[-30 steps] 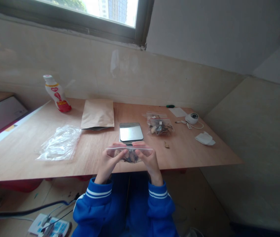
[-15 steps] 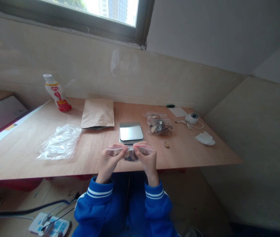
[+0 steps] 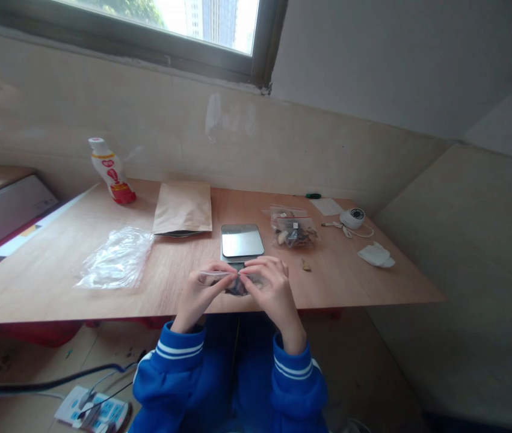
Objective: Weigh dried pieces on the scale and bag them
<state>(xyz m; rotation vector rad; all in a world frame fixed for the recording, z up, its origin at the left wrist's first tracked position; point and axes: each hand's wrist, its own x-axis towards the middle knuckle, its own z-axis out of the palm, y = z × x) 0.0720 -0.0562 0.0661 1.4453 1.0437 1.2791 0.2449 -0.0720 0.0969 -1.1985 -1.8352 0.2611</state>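
Note:
Both my hands hold a small clear zip bag [image 3: 236, 284] with dark pieces inside, just above the near edge of the wooden table [image 3: 48, 282]. My left hand [image 3: 201, 293] pinches the bag's top strip on the left. My right hand [image 3: 271, 288] pinches the same strip near its middle, fingers curled over it. A small steel-topped scale [image 3: 242, 240] sits right behind the bag. A second filled zip bag [image 3: 292, 228] lies to the right of the scale.
A brown paper pouch [image 3: 183, 208] and a crumpled clear plastic bag [image 3: 115, 258] lie to the left. A red-and-white bottle [image 3: 112, 172] stands at the back left. A white round device [image 3: 351, 216], tissue [image 3: 375, 255] and paper lie at right. A power strip [image 3: 95, 412] is on the floor.
My right hand has slid left along the bag's top strip, from its right end toward the middle, and now meets the left fingers. The bag stays in both hands.

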